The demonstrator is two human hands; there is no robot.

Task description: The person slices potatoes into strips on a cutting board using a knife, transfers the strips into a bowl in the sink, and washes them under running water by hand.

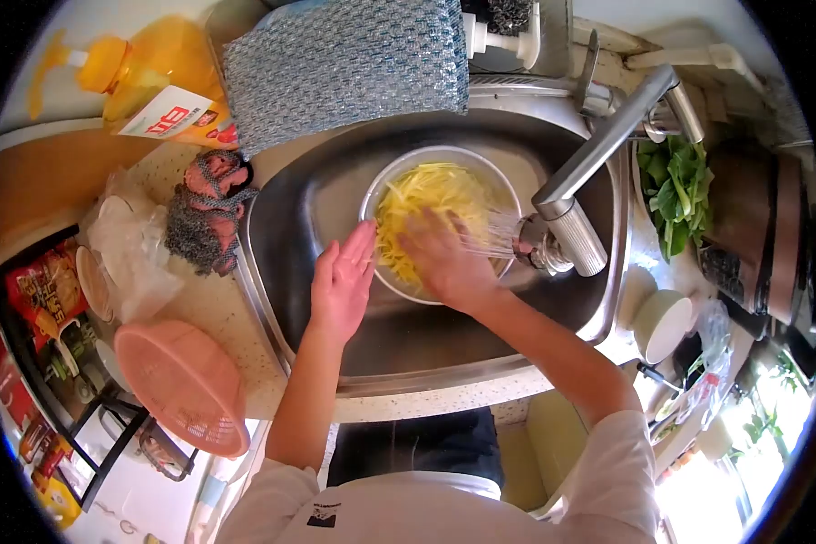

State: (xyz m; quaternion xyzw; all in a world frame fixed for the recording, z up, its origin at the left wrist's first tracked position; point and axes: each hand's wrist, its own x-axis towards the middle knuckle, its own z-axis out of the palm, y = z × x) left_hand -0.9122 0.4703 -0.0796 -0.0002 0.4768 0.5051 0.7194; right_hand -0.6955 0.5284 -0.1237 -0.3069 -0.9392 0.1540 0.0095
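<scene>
A round metal bowl (508, 188) stands in the sink with thin yellow shreds, which look like potato, in it. My right hand (449, 263) reaches into the bowl, its fingers spread on the shreds (435, 179) and somewhat blurred. My left hand (343, 288) is at the bowl's left rim, fingers straight and palm turned inward, holding nothing. From the faucet (578, 238) on the right, water sprays into the bowl close to my right hand.
The steel sink (399, 349) surrounds the bowl. A pink plastic basket (183, 385) and a mesh cloth (210, 213) are on the left counter. Behind are a yellow soap bottle (168, 59) and a grey woven cloth (344, 72). Green leaves (677, 195) lie at right.
</scene>
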